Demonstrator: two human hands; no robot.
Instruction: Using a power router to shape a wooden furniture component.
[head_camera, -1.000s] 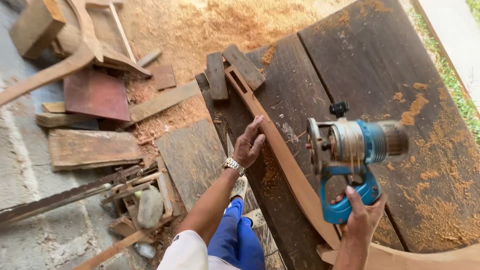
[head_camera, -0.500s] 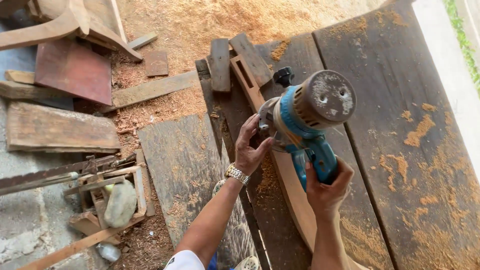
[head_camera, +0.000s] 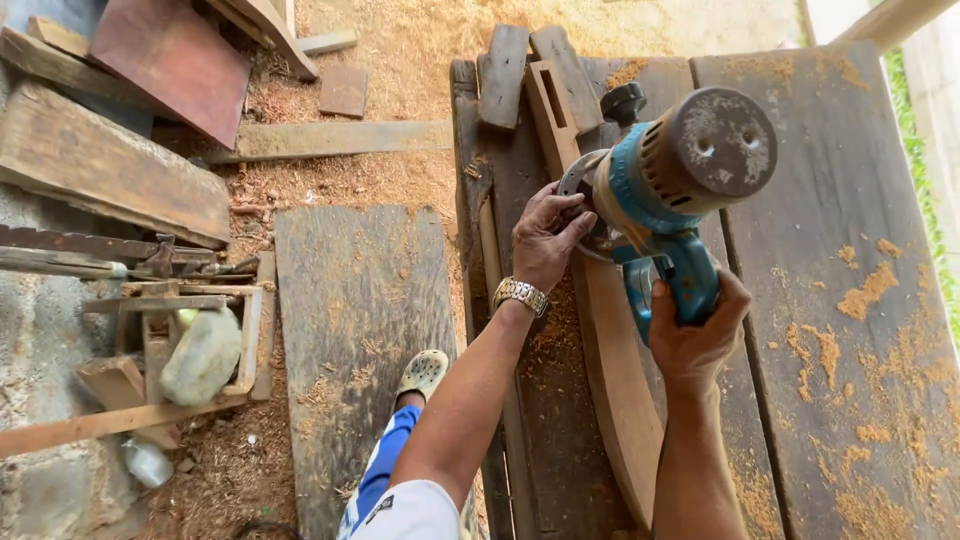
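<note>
My right hand (head_camera: 693, 335) grips the blue handle of a blue and grey power router (head_camera: 668, 180), held over the upper part of a long curved wooden piece (head_camera: 615, 385) that lies on a dark plank workbench (head_camera: 830, 180). My left hand (head_camera: 545, 235), with a metal watch on the wrist, holds the router's round base at its left side, fingers curled on the rim. The curved piece has a rectangular slot near its far end.
Sawdust patches lie on the bench's right planks and on the ground at the left. Boards (head_camera: 110, 175), a reddish panel (head_camera: 170, 60), a flat grey plank (head_camera: 360, 320) and a small wooden frame holding a stone (head_camera: 200, 355) lie on the ground. My foot in a sandal (head_camera: 422, 372) stands beside the bench.
The router has come down and left toward the curved piece, and my left hand has moved from the wood onto the router's base. The view has shifted closer.
</note>
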